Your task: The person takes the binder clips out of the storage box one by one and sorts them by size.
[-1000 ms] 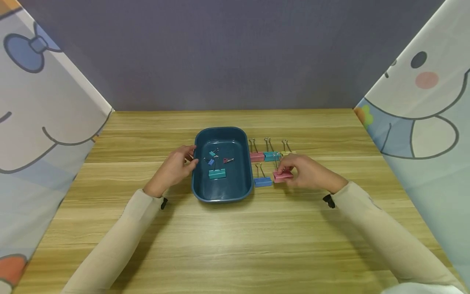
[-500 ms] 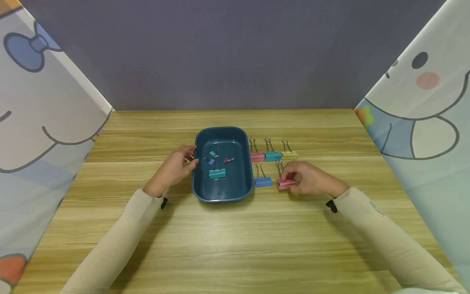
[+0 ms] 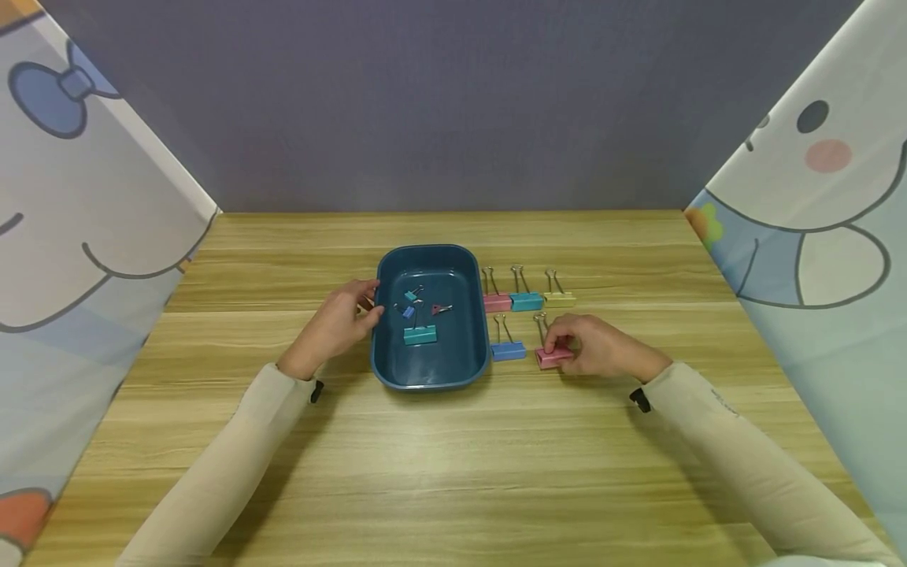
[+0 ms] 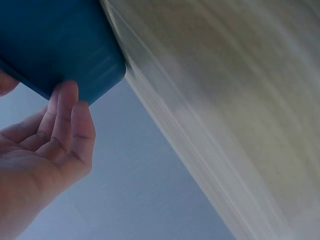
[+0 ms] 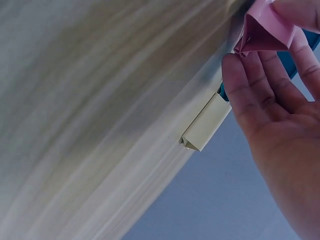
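Compared with a second ago, the pink binder clip (image 3: 549,359) and the right hand (image 3: 595,346) sit slightly nearer the person and farther right. That hand's fingers are narrowed, pinching the clip's body between thumb and fingertips near the worktop (image 3: 439,472); whether it touches the surface I cannot tell. Its wire handles point away from the person.

Just left of these fingers lies a blue binder clip (image 3: 509,351), and beyond it, the dark blue tray (image 3: 431,370). Against the tray's left wall rest the left hand's (image 3: 340,319) fingers, loosely extended. Right of them, inside the tray, lie a large teal clip (image 3: 420,336), then a small blue clip (image 3: 408,312), a small red clip (image 3: 436,310) and a small teal clip (image 3: 410,297).

Beyond the right fingers stand a rose binder clip (image 3: 497,303), a teal binder clip (image 3: 527,302) and a yellow binder clip (image 3: 559,301), side by side. Farthest is a grey partition (image 3: 453,102).
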`<state>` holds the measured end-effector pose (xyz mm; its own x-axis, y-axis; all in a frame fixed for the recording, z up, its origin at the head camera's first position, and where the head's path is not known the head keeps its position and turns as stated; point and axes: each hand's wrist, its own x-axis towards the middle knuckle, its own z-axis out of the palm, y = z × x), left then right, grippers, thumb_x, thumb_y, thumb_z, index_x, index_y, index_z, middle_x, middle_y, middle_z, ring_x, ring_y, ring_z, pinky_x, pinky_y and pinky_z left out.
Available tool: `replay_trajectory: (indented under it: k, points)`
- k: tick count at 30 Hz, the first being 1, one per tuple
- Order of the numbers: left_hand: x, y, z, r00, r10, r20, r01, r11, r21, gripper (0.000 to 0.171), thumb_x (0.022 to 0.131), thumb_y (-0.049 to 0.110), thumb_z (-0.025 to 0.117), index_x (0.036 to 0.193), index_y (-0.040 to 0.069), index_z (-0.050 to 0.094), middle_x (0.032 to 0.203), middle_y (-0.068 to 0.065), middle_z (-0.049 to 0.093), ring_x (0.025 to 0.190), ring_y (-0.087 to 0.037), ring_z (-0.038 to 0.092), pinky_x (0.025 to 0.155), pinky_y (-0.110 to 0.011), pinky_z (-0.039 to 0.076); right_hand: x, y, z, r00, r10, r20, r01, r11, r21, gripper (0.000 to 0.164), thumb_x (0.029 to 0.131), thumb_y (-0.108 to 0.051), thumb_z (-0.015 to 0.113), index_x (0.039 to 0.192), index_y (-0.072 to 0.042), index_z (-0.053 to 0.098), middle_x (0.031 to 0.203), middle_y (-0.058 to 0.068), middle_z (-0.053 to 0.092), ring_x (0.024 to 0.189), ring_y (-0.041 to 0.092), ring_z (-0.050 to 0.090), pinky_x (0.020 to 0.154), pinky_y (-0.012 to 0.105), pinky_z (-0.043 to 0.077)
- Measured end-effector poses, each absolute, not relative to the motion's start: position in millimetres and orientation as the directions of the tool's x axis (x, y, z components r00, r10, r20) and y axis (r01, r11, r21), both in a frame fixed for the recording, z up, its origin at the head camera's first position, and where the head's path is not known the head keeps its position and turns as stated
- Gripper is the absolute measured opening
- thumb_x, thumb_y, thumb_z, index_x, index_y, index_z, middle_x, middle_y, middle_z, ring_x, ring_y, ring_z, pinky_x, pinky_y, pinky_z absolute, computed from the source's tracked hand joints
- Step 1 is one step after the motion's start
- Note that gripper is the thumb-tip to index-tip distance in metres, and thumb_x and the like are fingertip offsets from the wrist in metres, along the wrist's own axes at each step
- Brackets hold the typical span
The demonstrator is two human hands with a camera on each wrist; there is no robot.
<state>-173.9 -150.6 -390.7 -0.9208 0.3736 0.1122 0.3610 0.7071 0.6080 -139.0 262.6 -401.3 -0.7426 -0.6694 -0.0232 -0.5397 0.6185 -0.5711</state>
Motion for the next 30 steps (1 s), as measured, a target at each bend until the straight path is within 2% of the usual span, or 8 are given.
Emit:
replay_trajectory:
  k: [11,17,25,30]
  points:
    - [-174.1,-150.4,-391.3,-0.922,0.368,0.123,0.362,0.702,0.613,0.046,0.089,0.007,0.062,0.13,-0.009,0.048,0.102,-0.017,0.059,0.09,-0.029,0.061,0.072,-0.04,0.053,-141.0,263.1,-407.0,-0.719,-0.695,0.023,-0.584,0.585,-0.564,0.03,0.066,0.003,0.073,0.088,-0.015,0.066,0.086,-0.004,0.057,0.076,0.017,0.049,0.065,0.03,0.042]
    - [-173.4,-150.7,-391.5,-0.921,0.369,0.127,0.363,0.693,0.622,0.046,0.089,0.006,0.063,0.13,-0.009,0.048,0.102,-0.018,0.059,0.089,-0.029,0.061,0.072,-0.04,0.052,-141.1,261.9,-404.4,-0.706,-0.707,0.039,-0.594,0.562,-0.575,0.026,0.07,-0.001,0.077,0.089,-0.015,0.066,0.089,-0.004,0.058,0.079,0.017,0.051,0.068,0.035,0.046]
    - [-173.5,-150.8,-392.0,-0.92,0.373,0.125,0.366,0.694,0.62,0.046,0.09,0.006,0.063,0.131,-0.008,0.048,0.103,-0.017,0.059,0.09,-0.029,0.061,0.072,-0.04,0.053,-143.8,254.2,-396.9,-0.677,-0.725,0.13,-0.637,0.488,-0.597,0.018,0.076,-0.008,0.079,0.088,-0.015,0.067,0.09,-0.002,0.061,0.083,0.018,0.057,0.071,0.037,0.05]
    - [-173.5,-151.4,-392.0,-0.917,0.376,0.13,0.371,0.691,0.62,0.046,0.089,0.006,0.063,0.13,-0.009,0.048,0.102,-0.017,0.059,0.09,-0.029,0.061,0.072,-0.04,0.053,-146.6,247.5,-388.1,-0.689,-0.718,0.102,-0.625,0.516,-0.586,0.019,0.075,-0.009,0.079,0.088,-0.015,0.067,0.09,0.0,0.06,0.083,0.02,0.056,0.072,0.04,0.048]
